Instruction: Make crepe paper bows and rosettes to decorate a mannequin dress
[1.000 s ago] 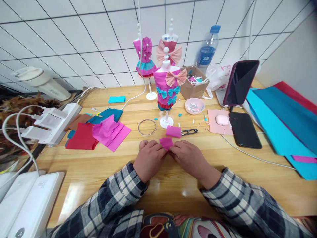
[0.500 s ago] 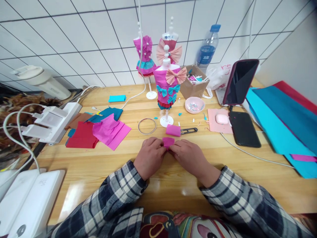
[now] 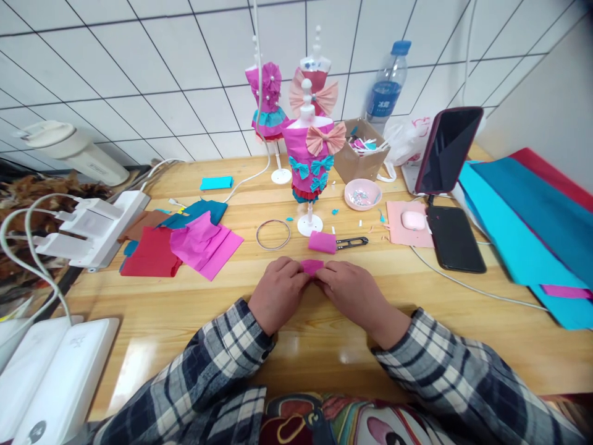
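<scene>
Between my two hands is a small piece of magenta crepe paper (image 3: 312,267), pinched at both sides near the table's middle. My left hand (image 3: 279,292) is closed on its left edge, and my right hand (image 3: 349,290) grips the right edge; the fingertips nearly meet. Just beyond lies another magenta piece (image 3: 322,242), partly over black thread snips (image 3: 352,243). A thin metal ring (image 3: 273,235) rests to the left. Behind these stands a small white mannequin (image 3: 307,154) dressed in magenta paper with a peach bow and blue bows.
Crepe paper scraps (image 3: 152,253) lie left, near a power strip (image 3: 104,232). Two more dressed mannequins stand at the back, beside a paper box (image 3: 354,161) of scraps and a pink bowl (image 3: 362,194). Phones (image 3: 456,238) and large paper sheets (image 3: 523,216) occupy the right.
The magenta paper between my fingers shows less height now, folded or tilted lower. My hands stay almost in place, and the whole view has shifted slightly.
</scene>
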### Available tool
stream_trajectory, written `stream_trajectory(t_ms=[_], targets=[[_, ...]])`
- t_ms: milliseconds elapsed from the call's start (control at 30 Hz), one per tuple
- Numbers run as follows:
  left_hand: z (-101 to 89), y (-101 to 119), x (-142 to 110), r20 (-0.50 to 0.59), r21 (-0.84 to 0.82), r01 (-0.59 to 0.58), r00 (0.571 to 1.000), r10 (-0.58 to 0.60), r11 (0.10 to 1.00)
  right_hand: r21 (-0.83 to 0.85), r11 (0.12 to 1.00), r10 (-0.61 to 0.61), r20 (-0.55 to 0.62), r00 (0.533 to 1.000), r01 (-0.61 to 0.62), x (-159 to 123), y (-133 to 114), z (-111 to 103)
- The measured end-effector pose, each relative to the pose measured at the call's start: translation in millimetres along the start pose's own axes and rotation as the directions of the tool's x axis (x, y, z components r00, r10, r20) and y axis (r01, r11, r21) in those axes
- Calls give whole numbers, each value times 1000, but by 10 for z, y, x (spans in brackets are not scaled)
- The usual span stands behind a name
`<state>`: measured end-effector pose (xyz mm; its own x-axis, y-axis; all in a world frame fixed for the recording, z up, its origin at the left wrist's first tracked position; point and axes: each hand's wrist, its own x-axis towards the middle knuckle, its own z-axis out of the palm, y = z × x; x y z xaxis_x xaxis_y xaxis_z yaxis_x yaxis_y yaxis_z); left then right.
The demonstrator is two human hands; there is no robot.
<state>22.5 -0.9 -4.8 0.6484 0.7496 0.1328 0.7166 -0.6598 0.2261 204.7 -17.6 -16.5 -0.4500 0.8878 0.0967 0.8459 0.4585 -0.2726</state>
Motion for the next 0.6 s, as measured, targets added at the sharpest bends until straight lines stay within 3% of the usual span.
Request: stream_trajectory(t_ms=[600], targets=[[22,-39,-6,-17,25,-44,999,44,999,-12,999,37,84,996,-36,-5,-25,-87]])
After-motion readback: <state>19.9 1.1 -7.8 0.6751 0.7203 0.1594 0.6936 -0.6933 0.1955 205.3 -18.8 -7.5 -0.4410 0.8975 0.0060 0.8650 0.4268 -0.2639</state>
